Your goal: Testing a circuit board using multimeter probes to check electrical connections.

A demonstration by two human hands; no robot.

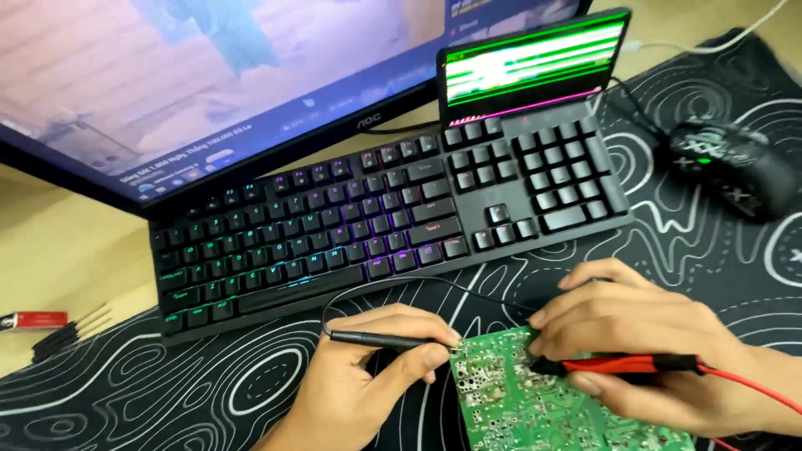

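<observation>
— Board lies green side up on the patterned mat, at the near edge of the table, just in front of the keyboard. Both probes are on it already.

— Which hand has which?

— Left hand pinches the black probe between thumb and fingers, closed firmly round it, tip at the board's top left corner. Right hand is closed round the red probe, tip touching the board's upper edge a little further right.

— So how far along would you say?

— Judging by this, the probing is under way: both tips are placed, the leads run off, black looping up toward the keyboard, red going off to the right. What reading they get I cannot tell; no meter is in view.

— Anything with labels or signs?

— A small screen stands propped behind the keyboard's number pad, showing green and white horizontal bars with a pink strip at the bottom. The big monitor behind shows a blurred picture with a row of small icons low down. At the far left, a red-handled tool lies on the table, with dark screwdriver bits beside it. A black mouse with a white pattern sits at the right on the mat.
</observation>
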